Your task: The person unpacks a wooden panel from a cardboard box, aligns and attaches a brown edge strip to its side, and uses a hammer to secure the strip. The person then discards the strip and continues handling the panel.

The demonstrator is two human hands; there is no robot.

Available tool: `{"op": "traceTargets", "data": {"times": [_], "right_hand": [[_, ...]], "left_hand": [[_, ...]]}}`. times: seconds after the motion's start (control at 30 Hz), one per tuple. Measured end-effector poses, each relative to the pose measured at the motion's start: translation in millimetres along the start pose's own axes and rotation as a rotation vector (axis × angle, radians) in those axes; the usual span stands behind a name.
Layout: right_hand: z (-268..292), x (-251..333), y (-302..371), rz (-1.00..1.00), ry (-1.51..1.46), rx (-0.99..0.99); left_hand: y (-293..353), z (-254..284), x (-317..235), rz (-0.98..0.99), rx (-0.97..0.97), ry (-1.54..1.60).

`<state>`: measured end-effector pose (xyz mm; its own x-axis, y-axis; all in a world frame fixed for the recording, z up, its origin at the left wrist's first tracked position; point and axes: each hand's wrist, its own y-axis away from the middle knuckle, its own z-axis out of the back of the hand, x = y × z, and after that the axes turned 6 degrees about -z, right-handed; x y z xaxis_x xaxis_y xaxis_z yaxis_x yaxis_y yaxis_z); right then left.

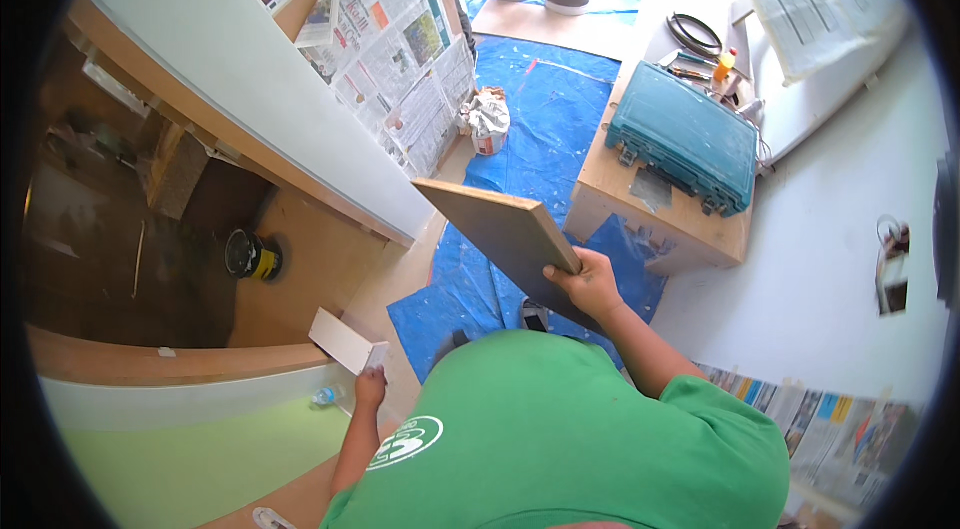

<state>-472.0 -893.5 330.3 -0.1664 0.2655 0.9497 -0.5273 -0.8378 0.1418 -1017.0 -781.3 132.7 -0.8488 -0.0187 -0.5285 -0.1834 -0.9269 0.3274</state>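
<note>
My right hand grips the near edge of a dark flat board with a pale wood edge, thumb on its face. The board is tilted, its far end lifted over the floor covering. Lower on the left, my left hand is closed on the end of a short pale board, held out beside the doorway. Its fingers are partly hidden behind the wrist and board. A small plastic bottle lies near my left hand.
Blue sheeting covers the floor ahead. A teal tool case sits on a wooden cabinet at right. A paper-wrapped bucket stands by the newspaper-covered panel. A black-and-yellow can is inside the left doorway.
</note>
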Motion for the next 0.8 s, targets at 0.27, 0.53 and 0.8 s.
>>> {"op": "traceTargets", "data": {"times": [0.27,0.53,0.8], "right_hand": [[-17.1,56.4,-136.1,0.056,0.025,-0.084],[-39.0,117.6,-261.1,0.026,0.017,-0.284],[-34.3,164.3,-336.7,0.03,-0.042,-0.505]], "left_hand": [[-41.2,-93.7,86.8,0.129,0.377,-0.039],[-418.0,-27.1,-189.5,-0.417,0.162,0.111],[-620.3,23.0,-572.4,-0.529,0.354,0.928]]}}
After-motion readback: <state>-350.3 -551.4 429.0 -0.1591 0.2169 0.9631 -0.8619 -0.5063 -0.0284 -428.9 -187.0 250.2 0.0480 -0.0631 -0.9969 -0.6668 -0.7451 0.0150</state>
